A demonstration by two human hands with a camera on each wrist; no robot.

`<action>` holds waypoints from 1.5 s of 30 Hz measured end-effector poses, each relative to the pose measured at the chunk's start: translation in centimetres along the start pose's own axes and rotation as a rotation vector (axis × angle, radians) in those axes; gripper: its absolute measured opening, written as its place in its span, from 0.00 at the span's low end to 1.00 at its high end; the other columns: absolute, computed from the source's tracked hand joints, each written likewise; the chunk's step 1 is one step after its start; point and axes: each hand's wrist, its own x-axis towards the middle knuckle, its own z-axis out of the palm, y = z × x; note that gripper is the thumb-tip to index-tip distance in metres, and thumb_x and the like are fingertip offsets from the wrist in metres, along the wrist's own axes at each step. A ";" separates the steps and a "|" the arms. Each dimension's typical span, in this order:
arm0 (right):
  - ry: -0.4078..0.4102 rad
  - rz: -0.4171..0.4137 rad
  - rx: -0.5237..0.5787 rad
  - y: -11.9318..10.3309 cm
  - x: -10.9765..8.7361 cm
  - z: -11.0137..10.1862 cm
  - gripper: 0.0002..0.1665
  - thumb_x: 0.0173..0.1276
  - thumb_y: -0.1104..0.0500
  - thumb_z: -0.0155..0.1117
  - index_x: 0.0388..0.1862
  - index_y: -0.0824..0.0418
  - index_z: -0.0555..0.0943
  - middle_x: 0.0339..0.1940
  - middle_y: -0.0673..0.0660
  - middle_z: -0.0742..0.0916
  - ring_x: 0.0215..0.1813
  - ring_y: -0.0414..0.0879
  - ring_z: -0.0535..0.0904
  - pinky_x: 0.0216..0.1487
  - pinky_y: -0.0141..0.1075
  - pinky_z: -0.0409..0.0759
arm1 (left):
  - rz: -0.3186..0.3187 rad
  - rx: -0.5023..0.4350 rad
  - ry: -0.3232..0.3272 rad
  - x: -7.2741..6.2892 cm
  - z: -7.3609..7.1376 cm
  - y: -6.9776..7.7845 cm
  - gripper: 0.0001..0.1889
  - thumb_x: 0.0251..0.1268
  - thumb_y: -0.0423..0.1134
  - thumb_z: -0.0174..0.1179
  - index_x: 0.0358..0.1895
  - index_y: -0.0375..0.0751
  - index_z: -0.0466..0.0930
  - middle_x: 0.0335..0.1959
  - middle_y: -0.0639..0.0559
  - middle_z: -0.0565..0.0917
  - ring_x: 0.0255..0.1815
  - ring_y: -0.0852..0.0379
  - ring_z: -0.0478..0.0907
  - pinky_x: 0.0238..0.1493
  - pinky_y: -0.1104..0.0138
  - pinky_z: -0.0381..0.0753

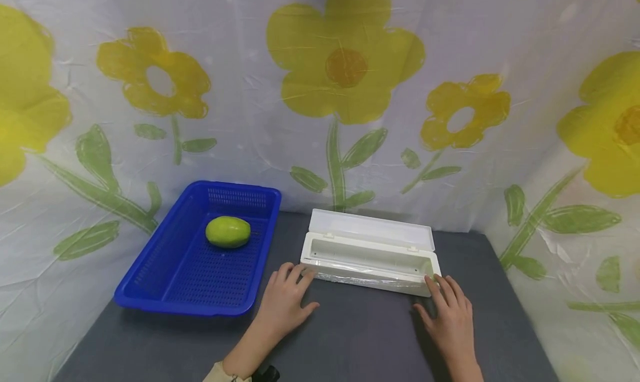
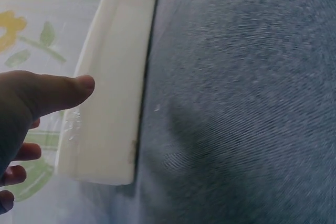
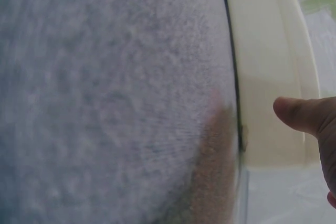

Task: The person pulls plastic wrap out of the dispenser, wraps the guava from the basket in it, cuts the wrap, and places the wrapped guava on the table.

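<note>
My left hand (image 1: 286, 297), right hand (image 1: 450, 312): loosely spread, gripping nothing | at ends of hinged white box (image 1: 370, 245) | I'd steady both evenly

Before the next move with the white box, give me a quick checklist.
1. Lid open: ok.
2. White box on the grey table, opening upward: ok.
3. Left hand by the box's left end, right hand by its right: ok.
4. Firm hold by the fingers: cannot tell.
5. Clear film smooth: not ok, wrinkled along the box's front.
6. Green fruit inside the blue basket: ok.
</note>
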 end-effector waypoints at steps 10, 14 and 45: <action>0.047 0.013 -0.006 0.3 0.1 0.8 0.47 0.38 0.67 0.89 0.64 0.65 0.84 0.59 0.69 0.85 0.65 0.71 0.76 0.48 0.70 0.73 | -0.017 -0.004 0.036 0.1 2.0 0.3 0.43 0.40 0.56 0.88 0.64 0.47 0.84 0.58 0.45 0.84 0.56 0.43 0.78 0.48 0.51 0.82; 0.054 0.012 -0.003 0.3 0.3 1.0 0.46 0.38 0.68 0.89 0.62 0.65 0.85 0.58 0.68 0.85 0.65 0.71 0.76 0.50 0.69 0.73 | -0.034 -0.017 0.067 0.3 2.6 0.3 0.43 0.39 0.54 0.89 0.64 0.48 0.84 0.59 0.45 0.83 0.57 0.43 0.78 0.49 0.50 0.82; 0.056 0.015 0.042 0.5 0.5 2.0 0.27 0.47 0.69 0.85 0.49 0.65 0.87 0.50 0.66 0.88 0.59 0.68 0.78 0.52 0.65 0.72 | -0.104 -0.020 0.196 2.2 5.7 0.8 0.35 0.34 0.37 0.90 0.52 0.45 0.81 0.54 0.46 0.81 0.46 0.43 0.76 0.37 0.53 0.78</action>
